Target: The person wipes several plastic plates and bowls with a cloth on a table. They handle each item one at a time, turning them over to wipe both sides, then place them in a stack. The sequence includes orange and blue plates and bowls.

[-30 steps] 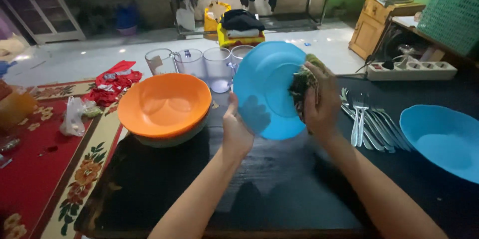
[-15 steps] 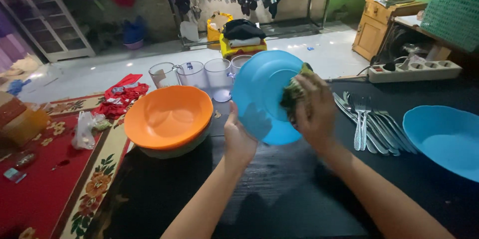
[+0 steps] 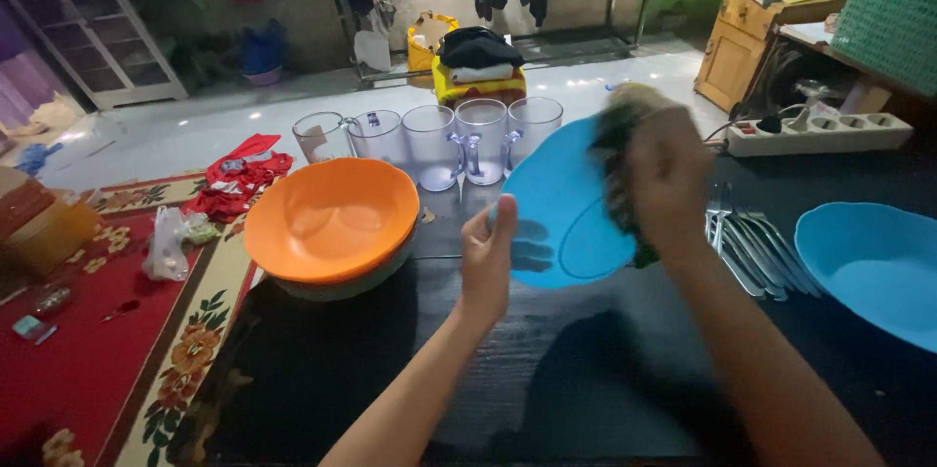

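My left hand (image 3: 488, 257) grips the lower left rim of a blue plastic bowl (image 3: 561, 213), held tilted above the black table (image 3: 390, 369). My right hand (image 3: 664, 179) presses a dark green scrubbing cloth (image 3: 617, 140) against the bowl's right side; the hand is motion-blurred. An orange bowl (image 3: 330, 218) sits stacked on a pale bowl to the left. A second blue bowl (image 3: 874, 272) rests at the right edge.
Several clear glass mugs (image 3: 429, 140) stand in a row at the table's far edge. Metal forks and spoons (image 3: 756, 247) lie right of the held bowl. A white power strip (image 3: 820, 133) and a green basket (image 3: 893, 8) are at far right. A red patterned rug (image 3: 98, 330) covers the floor at left.
The blue bowl has tipped flatter and shifted right, uncovering more mugs behind it. My right hand with the cloth has moved up and right along the bowl's rim.
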